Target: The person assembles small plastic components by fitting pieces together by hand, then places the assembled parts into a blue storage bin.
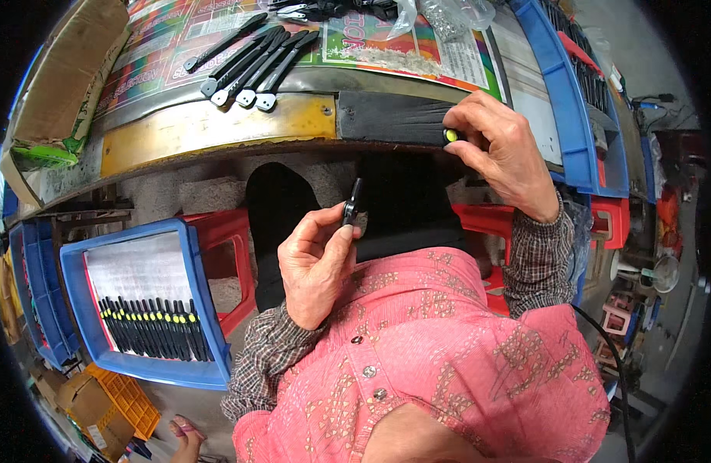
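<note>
My left hand [317,262] pinches a small black plastic handle piece [352,204] upright between thumb and fingers, in front of my chest. At the edge of the workbench [216,127], my right hand [502,150] grips a small yellow-green cap [451,136] on a black part, fingers curled around it. Several black strips with white ends [251,65] lie in a row on the bench top, beyond both hands.
A blue tray [193,285] at my left holds a row of black pieces with yellow tips [151,328]. Red stools [232,255] stand under the bench. Another blue crate [568,100] sits at the right. A cardboard box [66,73] rests at the bench's left end.
</note>
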A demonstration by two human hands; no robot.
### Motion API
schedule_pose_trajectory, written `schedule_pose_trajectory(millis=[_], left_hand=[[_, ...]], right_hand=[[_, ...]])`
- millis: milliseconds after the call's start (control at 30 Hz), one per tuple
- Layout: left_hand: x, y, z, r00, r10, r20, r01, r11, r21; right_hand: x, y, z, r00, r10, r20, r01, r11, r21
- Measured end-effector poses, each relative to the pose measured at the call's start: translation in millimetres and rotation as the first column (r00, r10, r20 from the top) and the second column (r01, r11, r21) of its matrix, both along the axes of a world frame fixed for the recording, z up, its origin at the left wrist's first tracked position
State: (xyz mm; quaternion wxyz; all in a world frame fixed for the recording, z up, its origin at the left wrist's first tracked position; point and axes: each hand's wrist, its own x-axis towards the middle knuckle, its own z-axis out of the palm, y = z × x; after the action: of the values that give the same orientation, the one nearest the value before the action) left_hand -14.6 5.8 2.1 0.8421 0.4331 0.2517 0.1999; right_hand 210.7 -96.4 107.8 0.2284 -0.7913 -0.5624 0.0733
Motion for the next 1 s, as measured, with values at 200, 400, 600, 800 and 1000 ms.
schedule_pose_trajectory(millis=[200,400,600,800,1000], left_hand=[[-1,1,5,1.0,-0.004,0.015,0.005,0.997,-0.08],[2,-2,18,0.999,0.007,0.045,-0.004,0.998,-0.067],[7,-8,24,0.995,-0.002,0.102,0.01,0.997,-0.078],[13,-8,15,0.995,-0.006,0.098,0.011,0.999,-0.053],[17,-7,11,0.997,-0.013,0.075,0.019,0.997,-0.074]], right_hand=[[-12,-4,-2,0.988,-0.085,-0.128,0.101,0.988,0.118],[-45,-11,-32,0.731,0.122,-0.672,0.122,0.945,0.305],[-69,-9,-71,0.358,0.22,-0.908,0.231,0.921,0.314],[-76,-7,-90,0.261,0.236,-0.936,0.305,0.9,0.312],[-77,-6,-95,0.282,0.21,-0.936,0.368,0.878,0.308]])
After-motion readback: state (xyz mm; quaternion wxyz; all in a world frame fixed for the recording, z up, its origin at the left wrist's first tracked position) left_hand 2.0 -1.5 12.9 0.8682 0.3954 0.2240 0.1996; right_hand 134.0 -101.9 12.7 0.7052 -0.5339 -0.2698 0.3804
